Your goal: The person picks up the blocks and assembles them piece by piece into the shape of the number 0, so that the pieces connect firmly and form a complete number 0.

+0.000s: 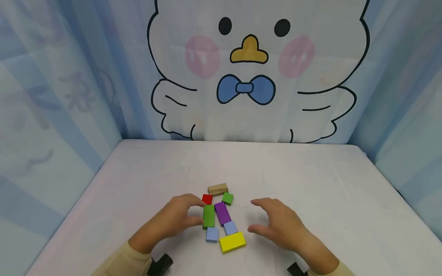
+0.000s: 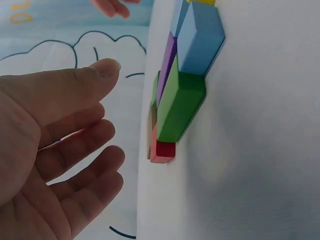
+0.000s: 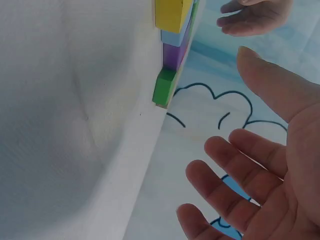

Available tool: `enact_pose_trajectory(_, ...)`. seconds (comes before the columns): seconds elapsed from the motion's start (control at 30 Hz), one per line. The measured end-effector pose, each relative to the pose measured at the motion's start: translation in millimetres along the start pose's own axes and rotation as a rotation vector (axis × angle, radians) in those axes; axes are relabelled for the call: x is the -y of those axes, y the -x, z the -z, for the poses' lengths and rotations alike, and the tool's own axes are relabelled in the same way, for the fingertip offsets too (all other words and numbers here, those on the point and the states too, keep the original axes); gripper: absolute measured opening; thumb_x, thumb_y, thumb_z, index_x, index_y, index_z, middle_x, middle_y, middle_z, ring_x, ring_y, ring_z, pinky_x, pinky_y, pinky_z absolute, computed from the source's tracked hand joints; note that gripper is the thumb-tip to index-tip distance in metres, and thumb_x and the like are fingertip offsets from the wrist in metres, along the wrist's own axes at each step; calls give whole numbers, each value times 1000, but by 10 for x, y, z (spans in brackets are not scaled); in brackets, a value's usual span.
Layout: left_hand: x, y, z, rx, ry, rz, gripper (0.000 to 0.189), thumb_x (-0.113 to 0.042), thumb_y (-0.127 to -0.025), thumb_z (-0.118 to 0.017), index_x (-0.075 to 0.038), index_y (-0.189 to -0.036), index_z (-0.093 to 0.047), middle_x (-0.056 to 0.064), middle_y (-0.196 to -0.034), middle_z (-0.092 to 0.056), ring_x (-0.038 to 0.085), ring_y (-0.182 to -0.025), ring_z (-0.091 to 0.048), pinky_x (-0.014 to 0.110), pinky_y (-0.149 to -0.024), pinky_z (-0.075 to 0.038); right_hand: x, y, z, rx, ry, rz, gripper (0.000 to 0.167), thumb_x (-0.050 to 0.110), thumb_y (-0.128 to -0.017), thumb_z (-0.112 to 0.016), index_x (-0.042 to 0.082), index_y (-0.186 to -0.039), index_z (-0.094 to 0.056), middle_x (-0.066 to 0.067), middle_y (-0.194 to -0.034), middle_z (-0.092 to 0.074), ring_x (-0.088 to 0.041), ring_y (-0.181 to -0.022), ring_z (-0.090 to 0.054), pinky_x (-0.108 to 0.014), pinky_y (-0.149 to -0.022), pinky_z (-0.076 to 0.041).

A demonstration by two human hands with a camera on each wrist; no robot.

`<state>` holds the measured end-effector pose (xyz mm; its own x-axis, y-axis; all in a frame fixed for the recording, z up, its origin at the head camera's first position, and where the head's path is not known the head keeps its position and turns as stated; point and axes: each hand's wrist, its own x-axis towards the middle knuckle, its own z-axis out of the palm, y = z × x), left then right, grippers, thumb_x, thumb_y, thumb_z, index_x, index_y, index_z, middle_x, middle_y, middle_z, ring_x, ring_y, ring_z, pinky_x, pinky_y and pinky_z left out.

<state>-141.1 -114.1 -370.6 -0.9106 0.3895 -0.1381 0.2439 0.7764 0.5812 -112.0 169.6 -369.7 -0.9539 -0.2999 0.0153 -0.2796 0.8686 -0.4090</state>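
Lie flat on the white tabletop [image 1: 310, 184] in two columns, with a plain wooden block [image 1: 218, 189] across the far end. Run nearward on the left through red block [image 1: 207, 199], long green block [image 1: 208, 216] and light blue block [image 1: 212, 234]; on the right through small green block [image 1: 228, 198], slanted purple block [image 1: 222, 213], second light blue block [image 1: 230, 228] and angled yellow block [image 1: 233, 242].

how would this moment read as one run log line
left hand: empty, by long green block | right hand: empty, right of purple block | wooden block: farthest back | yellow block: nearest front
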Motion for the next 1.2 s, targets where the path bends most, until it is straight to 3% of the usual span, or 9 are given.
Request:
enact_pose_trajectory(0.27, 9, -4, -66, 65, 29, -51, 33, -19, -81, -85, -13, -111, -73, -5, -104, -68, 20, -102, -62, 41, -89, -54, 66, -23, -43, 86, -39, 116, 45, 28, -81, -84, 13, -120, -68, -1, -119, -67, -25, -110, -60, -50, -93, -50)
enact_pose_trajectory(0.43, 25, -15, -127, 113, 42, -82, 25, -17, -80, -85, -13, -102, -74, -9, -94, -67, 14, -92, -62, 37, -86, -55, 110, -40, -109, 172, -37, 140, 39, 27, -82, -83, 14, -116, -70, 1, -113, -68, -23, -106, -60, -49, -92, -51)
enact_pose_trajectory(0.67, 20, -11, -195, 149, 50, -79, 21, -14, -79, -87, -13, -96, -74, -12, -87, -66, 9, -83, -60, 32, -82, -55, 125, -41, -205, 204, -1, 235, 29, 26, -84, -81, 16, -109, -71, 10, -104, -68, -15, -98, -60, -43, -87, -52)
enact_pose_trajectory(1.2, 22, -13, -171, 168, 24, -102, 26, -14, -79, -86, -10, -102, -76, -9, -94, -71, 10, -90, -64, 35, -86, -55, 156, -101, -256, 254, 32, 240, 23, 24, -83, -81, 17, -103, -72, 14, -93, -66, -9, -86, -56, -38, -82, -52)
